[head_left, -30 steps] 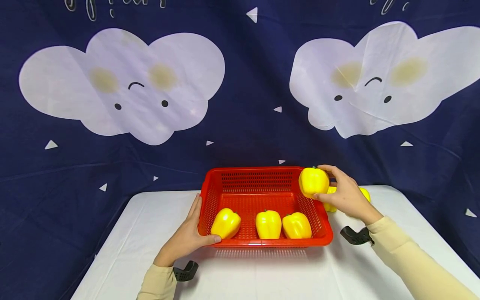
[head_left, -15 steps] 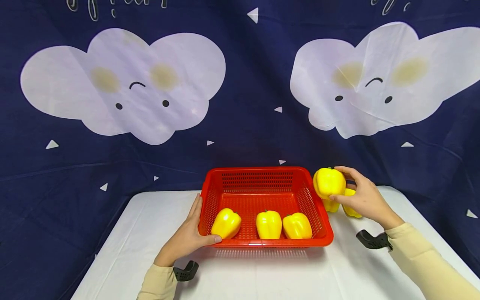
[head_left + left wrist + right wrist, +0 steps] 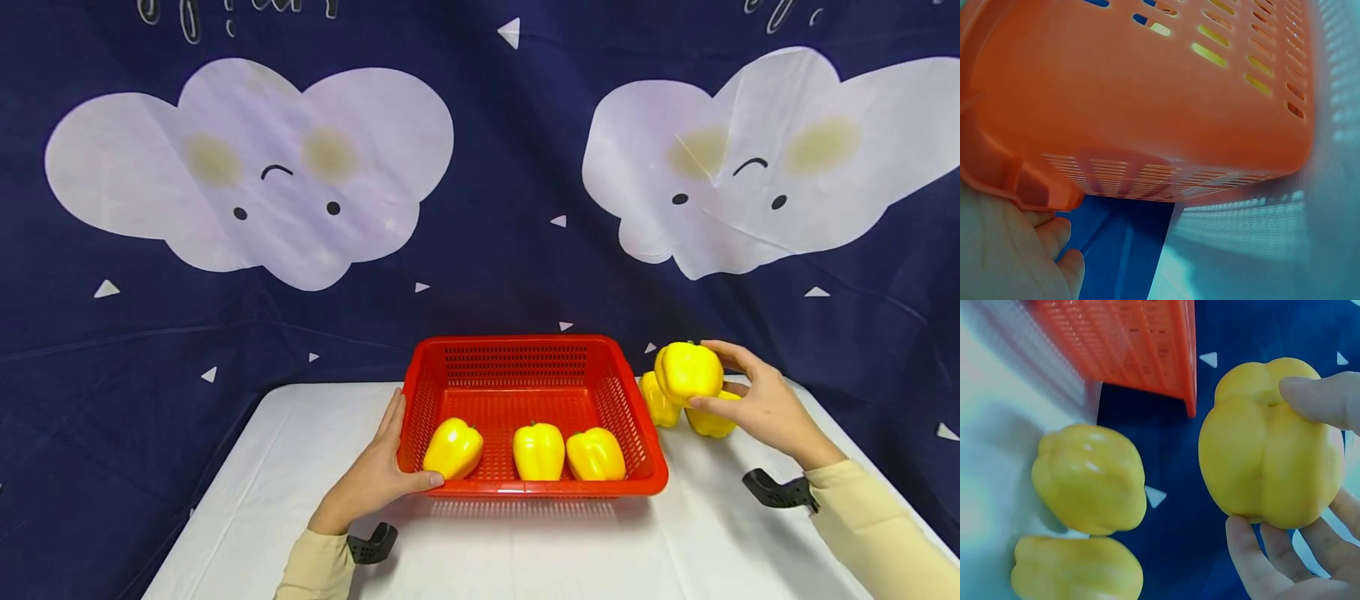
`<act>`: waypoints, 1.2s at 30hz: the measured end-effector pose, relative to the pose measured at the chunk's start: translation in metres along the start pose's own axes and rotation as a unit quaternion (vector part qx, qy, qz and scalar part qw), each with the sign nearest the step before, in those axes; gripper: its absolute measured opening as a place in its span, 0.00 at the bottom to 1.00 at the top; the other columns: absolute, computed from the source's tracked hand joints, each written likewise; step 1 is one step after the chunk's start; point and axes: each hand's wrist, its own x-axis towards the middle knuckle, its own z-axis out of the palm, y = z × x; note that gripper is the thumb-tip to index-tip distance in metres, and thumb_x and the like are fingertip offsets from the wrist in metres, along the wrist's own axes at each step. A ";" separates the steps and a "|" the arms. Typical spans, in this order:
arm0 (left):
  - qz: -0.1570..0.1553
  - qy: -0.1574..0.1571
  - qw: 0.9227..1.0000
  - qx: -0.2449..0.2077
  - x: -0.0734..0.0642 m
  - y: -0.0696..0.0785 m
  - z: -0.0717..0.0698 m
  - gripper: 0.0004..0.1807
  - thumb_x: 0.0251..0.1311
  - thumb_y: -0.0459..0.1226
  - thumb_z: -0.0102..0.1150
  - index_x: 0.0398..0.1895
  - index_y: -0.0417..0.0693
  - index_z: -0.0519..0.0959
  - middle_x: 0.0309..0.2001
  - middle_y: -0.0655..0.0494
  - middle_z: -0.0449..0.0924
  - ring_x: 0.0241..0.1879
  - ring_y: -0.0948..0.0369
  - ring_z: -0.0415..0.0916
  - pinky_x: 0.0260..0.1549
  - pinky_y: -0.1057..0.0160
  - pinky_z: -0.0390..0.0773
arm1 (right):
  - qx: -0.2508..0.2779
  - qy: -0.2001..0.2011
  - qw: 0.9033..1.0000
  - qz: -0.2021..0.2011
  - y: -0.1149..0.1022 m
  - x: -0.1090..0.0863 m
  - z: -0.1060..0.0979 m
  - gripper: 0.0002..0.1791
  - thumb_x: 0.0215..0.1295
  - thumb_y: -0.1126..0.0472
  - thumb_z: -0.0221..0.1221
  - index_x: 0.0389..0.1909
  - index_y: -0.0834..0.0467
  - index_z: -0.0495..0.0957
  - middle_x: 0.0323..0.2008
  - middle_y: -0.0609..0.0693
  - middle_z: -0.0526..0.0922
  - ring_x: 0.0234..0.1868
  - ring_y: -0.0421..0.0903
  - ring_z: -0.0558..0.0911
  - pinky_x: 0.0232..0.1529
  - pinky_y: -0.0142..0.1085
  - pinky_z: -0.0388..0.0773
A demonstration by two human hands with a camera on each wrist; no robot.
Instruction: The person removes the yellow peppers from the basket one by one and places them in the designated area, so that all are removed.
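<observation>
Fingers (image 3: 393, 417) along a red basket (image 3: 525, 488), fingers around a yellow pepper (image 3: 688, 372)

At the left, the left hand (image 3: 372, 475) touches the basket's left side: its fingers lie nearly straight against the outside, and its thumb stands spread from them, on the rim at the near left corner. The basket sits on a white table (image 3: 300, 450) before a dark blue backdrop (image 3: 510, 275). Inside, by the near wall, come a tilted left pepper (image 3: 453, 448), then, after a gap, a middle pepper (image 3: 538, 451), and just beside that a third pepper (image 3: 596, 454). Outside the right wall are a far loose pepper (image 3: 660, 403) and, close by, a near loose pepper (image 3: 714, 421). Rightmost, the right hand (image 3: 772, 412) pinches the yellow pepper between thumb and fingertips, raised above the table near those two.
</observation>
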 end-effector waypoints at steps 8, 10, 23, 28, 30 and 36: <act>0.004 -0.005 1.000 -0.007 -0.001 0.000 0.000 0.71 0.48 0.53 0.77 0.80 0.40 0.33 0.81 0.44 0.27 0.78 0.41 0.39 0.68 0.35 0.56 | -0.012 0.007 1.000 0.011 0.016 -0.009 -0.011 0.46 0.54 0.58 0.76 0.72 0.63 0.64 0.61 0.64 0.71 0.50 0.26 0.67 0.43 0.13 0.71; 0.006 -0.005 1.000 -0.006 -0.001 0.000 0.001 0.71 0.49 0.53 0.77 0.81 0.40 0.34 0.81 0.44 0.27 0.78 0.41 0.39 0.68 0.35 0.56 | -0.013 0.004 1.000 0.017 0.019 -0.011 -0.013 0.47 0.55 0.58 0.76 0.73 0.63 0.63 0.62 0.66 0.70 0.49 0.24 0.67 0.43 0.13 0.72; 0.001 -0.003 1.000 -0.010 0.000 0.000 0.002 0.71 0.48 0.55 0.77 0.81 0.43 0.34 0.81 0.46 0.27 0.78 0.42 0.39 0.68 0.35 0.55 | -0.023 0.006 0.999 0.041 0.042 -0.021 -0.027 0.50 0.54 0.55 0.76 0.74 0.61 0.61 0.64 0.66 0.66 0.49 0.22 0.64 0.43 0.12 0.71; 0.001 -0.003 1.000 -0.008 -0.001 0.001 0.001 0.71 0.48 0.55 0.76 0.81 0.42 0.34 0.81 0.46 0.27 0.78 0.41 0.39 0.68 0.35 0.55 | -0.025 0.012 0.999 0.036 0.054 -0.025 -0.033 0.49 0.53 0.57 0.77 0.73 0.62 0.62 0.61 0.56 0.68 0.51 0.21 0.64 0.43 0.12 0.70; 0.001 -0.003 1.000 -0.009 0.000 0.001 0.001 0.71 0.48 0.55 0.76 0.81 0.42 0.34 0.81 0.46 0.27 0.78 0.41 0.39 0.67 0.34 0.55 | -0.028 0.014 0.999 0.037 0.059 -0.025 -0.035 0.50 0.52 0.58 0.77 0.73 0.63 0.62 0.59 0.50 0.68 0.51 0.21 0.64 0.43 0.12 0.70; -0.001 -0.003 1.000 -0.010 0.000 0.002 0.000 0.71 0.48 0.54 0.76 0.81 0.41 0.34 0.81 0.46 0.27 0.78 0.41 0.39 0.67 0.34 0.55 | -0.034 0.017 0.998 0.046 0.070 -0.027 -0.041 0.50 0.52 0.58 0.77 0.73 0.64 0.62 0.59 0.50 0.68 0.50 0.20 0.62 0.42 0.11 0.70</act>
